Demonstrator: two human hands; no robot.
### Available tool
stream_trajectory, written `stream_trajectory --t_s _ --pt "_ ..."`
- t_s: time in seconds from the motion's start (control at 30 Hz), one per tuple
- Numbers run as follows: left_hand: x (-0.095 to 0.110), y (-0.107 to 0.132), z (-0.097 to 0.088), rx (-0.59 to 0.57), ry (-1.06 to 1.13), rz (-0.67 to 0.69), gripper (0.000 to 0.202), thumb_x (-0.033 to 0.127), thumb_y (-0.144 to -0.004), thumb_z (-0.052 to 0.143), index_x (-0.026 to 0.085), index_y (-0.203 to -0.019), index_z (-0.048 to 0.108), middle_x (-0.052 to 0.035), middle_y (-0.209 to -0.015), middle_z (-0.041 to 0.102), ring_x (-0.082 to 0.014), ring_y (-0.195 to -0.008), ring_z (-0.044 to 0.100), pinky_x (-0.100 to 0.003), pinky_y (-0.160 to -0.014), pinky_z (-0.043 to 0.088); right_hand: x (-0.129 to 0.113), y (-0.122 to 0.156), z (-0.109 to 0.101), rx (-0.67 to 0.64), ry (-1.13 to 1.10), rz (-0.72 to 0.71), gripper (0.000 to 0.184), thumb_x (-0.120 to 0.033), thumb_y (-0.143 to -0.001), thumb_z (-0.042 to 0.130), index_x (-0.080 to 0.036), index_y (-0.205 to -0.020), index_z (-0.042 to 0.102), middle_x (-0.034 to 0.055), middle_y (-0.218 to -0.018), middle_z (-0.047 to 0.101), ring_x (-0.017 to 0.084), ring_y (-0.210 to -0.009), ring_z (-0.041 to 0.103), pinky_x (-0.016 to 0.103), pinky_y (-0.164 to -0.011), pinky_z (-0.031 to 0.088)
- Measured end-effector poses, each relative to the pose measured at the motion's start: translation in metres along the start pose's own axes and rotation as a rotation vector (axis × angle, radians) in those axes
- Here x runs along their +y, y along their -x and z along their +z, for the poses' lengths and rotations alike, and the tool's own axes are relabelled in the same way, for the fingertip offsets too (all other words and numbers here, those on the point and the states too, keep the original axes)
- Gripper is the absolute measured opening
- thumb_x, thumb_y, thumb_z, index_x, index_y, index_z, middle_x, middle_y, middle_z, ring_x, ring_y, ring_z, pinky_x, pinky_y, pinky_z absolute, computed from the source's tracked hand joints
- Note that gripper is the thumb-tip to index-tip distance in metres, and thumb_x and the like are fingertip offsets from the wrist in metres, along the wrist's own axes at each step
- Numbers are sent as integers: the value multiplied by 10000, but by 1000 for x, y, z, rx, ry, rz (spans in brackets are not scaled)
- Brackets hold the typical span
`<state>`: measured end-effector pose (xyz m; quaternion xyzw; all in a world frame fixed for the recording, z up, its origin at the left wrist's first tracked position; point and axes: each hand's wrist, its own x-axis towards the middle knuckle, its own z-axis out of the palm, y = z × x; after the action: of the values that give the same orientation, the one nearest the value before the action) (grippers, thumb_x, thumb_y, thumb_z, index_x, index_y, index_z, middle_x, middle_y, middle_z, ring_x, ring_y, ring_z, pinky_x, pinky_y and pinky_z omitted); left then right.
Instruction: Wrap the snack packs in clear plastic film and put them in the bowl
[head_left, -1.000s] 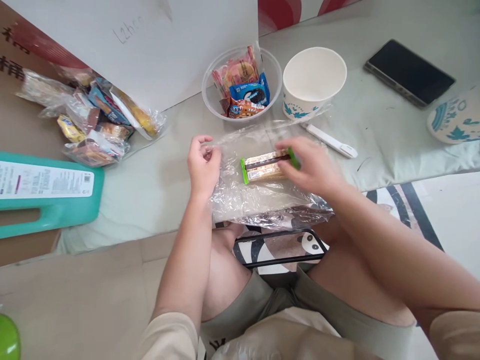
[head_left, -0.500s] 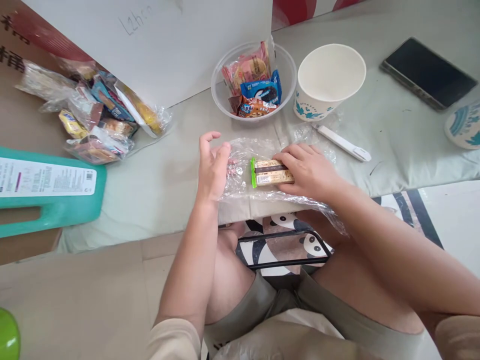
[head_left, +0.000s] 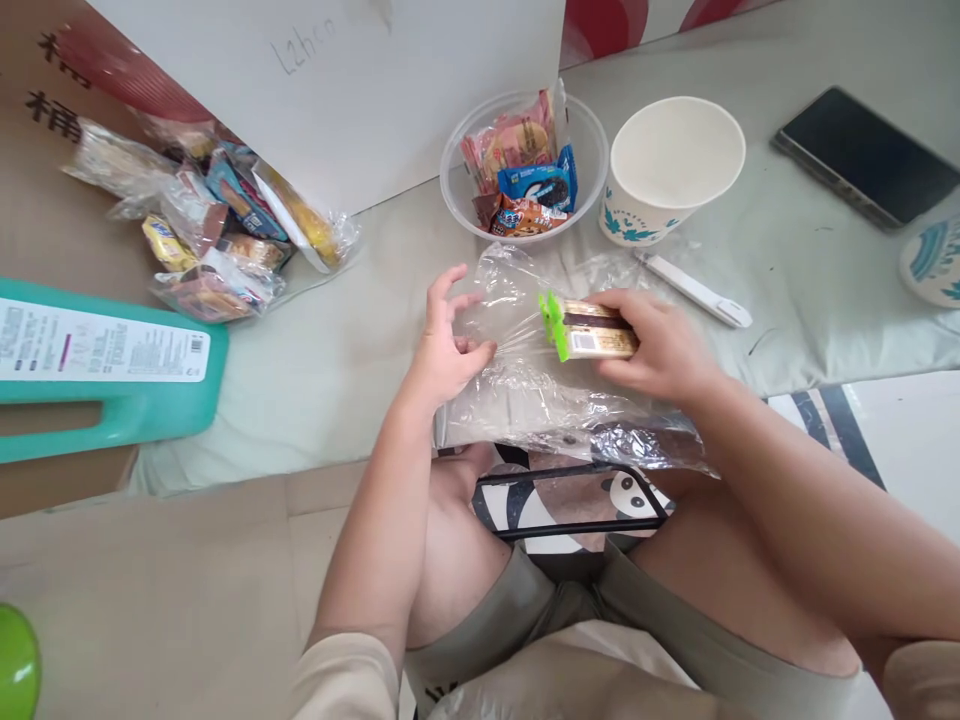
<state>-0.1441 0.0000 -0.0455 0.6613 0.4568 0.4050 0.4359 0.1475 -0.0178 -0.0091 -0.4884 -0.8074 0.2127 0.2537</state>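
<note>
A cloth-covered desk (head_left: 322,350) is stretching out in front of the seated person, and a clear plastic bowl (head_left: 450,185) is standing near its far side. Well to the left of the bowl, a teal jug (head_left: 135,345) is lying with its label showing; a heap of wrapped snacks (head_left: 217,220) is also resting left of the bowl, but closer. On the person's side of the bowl, clear plastic film (head_left: 517,395) is spreading crumpled over the desk's edge. The bowl itself is holding pink, blue and orange-brown packets. Just right of it, a paper tub (head_left: 679,160) is standing upright, showing its white inside; farther right, a phone (head_left: 862,150) is lying flat.

The left hand (head_left: 450,350) is staying open, fingers apart, at the film; I can't tell whether it is touching. The right hand (head_left: 664,345) is gripping a snack pack (head_left: 589,330) over the film, on the bowl's near side. The pack's long axis is running crosswise, its green end pointing left, its other end sitting inside the grip.
</note>
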Motion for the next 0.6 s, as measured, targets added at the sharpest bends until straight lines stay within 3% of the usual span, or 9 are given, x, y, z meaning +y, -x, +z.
stream_trajectory --t_s 0.1,0.4,0.6 --pt "1 -1 -1 -67 98 -18 816 341 -817 866 419 -1457 367 -100 -1395 607 57 -471 382 -133 -429 354 7 1 -2 43 -84 29 526 -324 -699 617 -226 -1216 645 107 -1165 775 330 -1012 734 474 -872 589" --pt "13 0 -3 -156 217 -18 563 139 -861 651 391 -1307 417 -66 -1466 577 31 -478 432 -141 -423 358 12 -1 -3 113 -262 99 399 -369 -706 643 -212 -1071 683 75 -961 761 272 -809 690 419 -742 544" --pt "10 0 -1 -50 237 17 687 135 -876 656 466 -1384 331 -71 -1531 539 32 -454 419 -144 -381 326 17 -2 1 228 -382 235 342 -392 -744 654 -234 -1047 665 34 -887 698 236 -775 627 386 -705 518"
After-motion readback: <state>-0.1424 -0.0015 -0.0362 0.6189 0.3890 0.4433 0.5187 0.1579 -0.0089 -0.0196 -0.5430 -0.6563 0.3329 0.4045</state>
